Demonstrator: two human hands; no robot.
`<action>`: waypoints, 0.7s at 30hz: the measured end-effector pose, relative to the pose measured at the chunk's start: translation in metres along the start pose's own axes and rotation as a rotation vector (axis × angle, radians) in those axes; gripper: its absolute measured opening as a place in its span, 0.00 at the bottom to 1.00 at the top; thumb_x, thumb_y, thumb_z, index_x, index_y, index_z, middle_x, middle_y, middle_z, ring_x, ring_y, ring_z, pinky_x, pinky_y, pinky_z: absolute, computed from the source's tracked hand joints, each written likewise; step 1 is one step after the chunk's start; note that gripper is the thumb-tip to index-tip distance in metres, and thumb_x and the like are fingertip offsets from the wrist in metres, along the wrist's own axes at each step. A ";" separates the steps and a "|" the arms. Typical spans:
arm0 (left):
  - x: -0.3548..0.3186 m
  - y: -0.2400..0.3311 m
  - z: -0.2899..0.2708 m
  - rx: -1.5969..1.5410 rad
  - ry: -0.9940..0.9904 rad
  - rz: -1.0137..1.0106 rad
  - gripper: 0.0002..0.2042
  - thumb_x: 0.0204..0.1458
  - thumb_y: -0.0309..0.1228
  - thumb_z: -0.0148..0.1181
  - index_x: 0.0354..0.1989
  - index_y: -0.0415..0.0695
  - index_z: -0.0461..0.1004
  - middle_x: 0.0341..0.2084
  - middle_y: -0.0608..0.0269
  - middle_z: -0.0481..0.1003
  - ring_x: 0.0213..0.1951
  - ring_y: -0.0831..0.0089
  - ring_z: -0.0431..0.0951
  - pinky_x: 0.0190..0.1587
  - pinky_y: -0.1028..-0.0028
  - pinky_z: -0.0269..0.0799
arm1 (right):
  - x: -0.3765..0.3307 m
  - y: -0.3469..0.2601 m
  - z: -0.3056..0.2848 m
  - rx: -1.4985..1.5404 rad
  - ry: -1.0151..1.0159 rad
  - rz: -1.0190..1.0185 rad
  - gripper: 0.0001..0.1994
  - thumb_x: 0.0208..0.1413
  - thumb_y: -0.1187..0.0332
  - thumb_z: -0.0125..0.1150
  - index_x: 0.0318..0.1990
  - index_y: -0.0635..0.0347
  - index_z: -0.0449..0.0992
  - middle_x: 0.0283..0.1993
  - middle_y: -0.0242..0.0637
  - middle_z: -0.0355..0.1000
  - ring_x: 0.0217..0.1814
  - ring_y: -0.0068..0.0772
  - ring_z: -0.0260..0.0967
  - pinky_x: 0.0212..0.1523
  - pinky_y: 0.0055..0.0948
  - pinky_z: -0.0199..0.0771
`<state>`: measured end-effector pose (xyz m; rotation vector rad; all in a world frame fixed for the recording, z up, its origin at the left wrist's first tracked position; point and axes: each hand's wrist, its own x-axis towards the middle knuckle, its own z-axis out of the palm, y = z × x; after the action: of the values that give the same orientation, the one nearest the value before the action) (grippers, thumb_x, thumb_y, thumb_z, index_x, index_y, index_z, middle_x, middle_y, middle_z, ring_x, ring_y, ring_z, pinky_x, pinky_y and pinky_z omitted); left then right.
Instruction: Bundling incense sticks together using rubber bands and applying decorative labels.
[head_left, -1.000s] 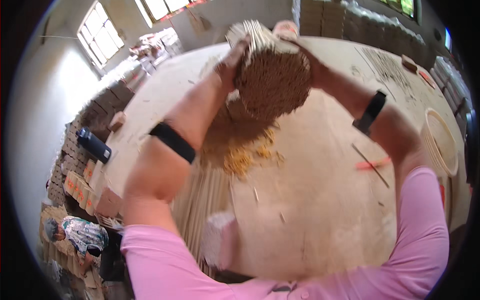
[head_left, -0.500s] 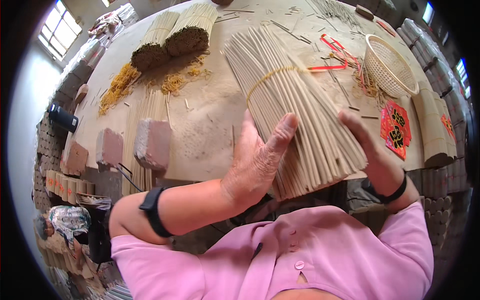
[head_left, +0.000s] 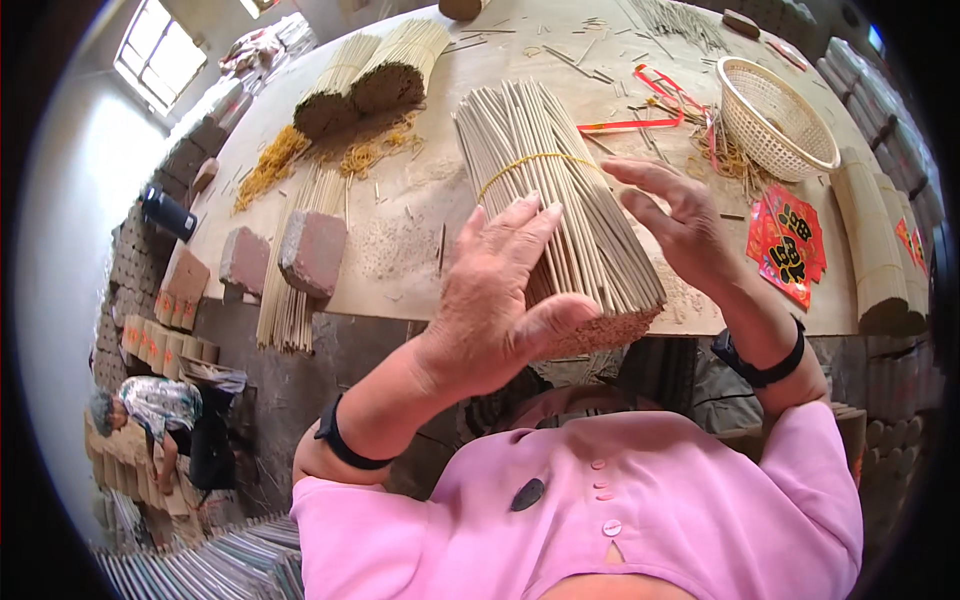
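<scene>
A thick bundle of pale incense-like sticks (head_left: pixel 570 220) lies on the table, a yellow rubber band (head_left: pixel 530 162) around its middle. Its near end juts toward me over the table edge. On the bundle's left side rests my left hand (head_left: pixel 500 280), fingers stretched and thumb spread, not gripping. My right hand (head_left: pixel 675 215) is at the bundle's right side beside the band, fingers apart and slightly bent. Whether its fingertips touch the sticks I cannot tell.
Two more bundles (head_left: pixel 400 70) lie at the far left near loose rubber bands (head_left: pixel 272 165). Bricks (head_left: pixel 312 255) weigh down loose sticks at the left. A woven basket (head_left: pixel 775 120), red paper cards (head_left: pixel 787 245) and wrapped rolls (head_left: pixel 870 240) are at right. Another person (head_left: pixel 165 410) works at lower left.
The bundle has come down from my hands onto the table. My left hand has loosened and flattened on its side; my right hand has moved up near the band and opened.
</scene>
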<state>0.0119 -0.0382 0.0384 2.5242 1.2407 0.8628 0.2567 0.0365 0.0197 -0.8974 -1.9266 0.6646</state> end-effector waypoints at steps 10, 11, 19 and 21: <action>-0.028 -0.017 -0.005 -0.124 0.052 0.107 0.49 0.45 0.67 0.59 0.60 0.28 0.65 0.58 0.34 0.66 0.63 0.44 0.65 0.68 0.47 0.48 | 0.069 0.012 0.017 -0.428 -0.189 -0.163 0.07 0.56 0.68 0.61 0.39 0.58 0.80 0.38 0.40 0.77 0.40 0.46 0.77 0.39 0.38 0.77; -0.030 -0.018 -0.002 -0.073 0.014 0.106 0.50 0.44 0.67 0.59 0.60 0.28 0.65 0.58 0.34 0.66 0.63 0.45 0.65 0.68 0.47 0.48 | 0.070 0.007 0.019 -0.453 -0.178 -0.196 0.07 0.55 0.68 0.62 0.38 0.58 0.80 0.38 0.40 0.77 0.40 0.46 0.77 0.38 0.38 0.77; 0.015 0.014 0.008 -0.021 0.030 0.157 0.51 0.44 0.69 0.55 0.56 0.23 0.66 0.55 0.32 0.69 0.60 0.43 0.68 0.68 0.45 0.46 | 0.087 0.011 0.007 -0.623 -0.127 -0.357 0.04 0.53 0.72 0.59 0.33 0.63 0.74 0.32 0.43 0.74 0.36 0.47 0.73 0.38 0.38 0.74; 0.016 0.014 0.002 0.007 0.043 0.175 0.51 0.45 0.69 0.54 0.58 0.24 0.65 0.56 0.33 0.68 0.61 0.45 0.67 0.68 0.46 0.47 | 0.086 0.028 -0.004 -0.489 -0.224 -0.325 0.05 0.54 0.71 0.60 0.35 0.63 0.75 0.32 0.43 0.74 0.37 0.43 0.73 0.39 0.35 0.73</action>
<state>0.0293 -0.0345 0.0491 2.6641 1.0474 0.9566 0.2390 0.1222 0.0438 -0.7906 -2.4246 0.0991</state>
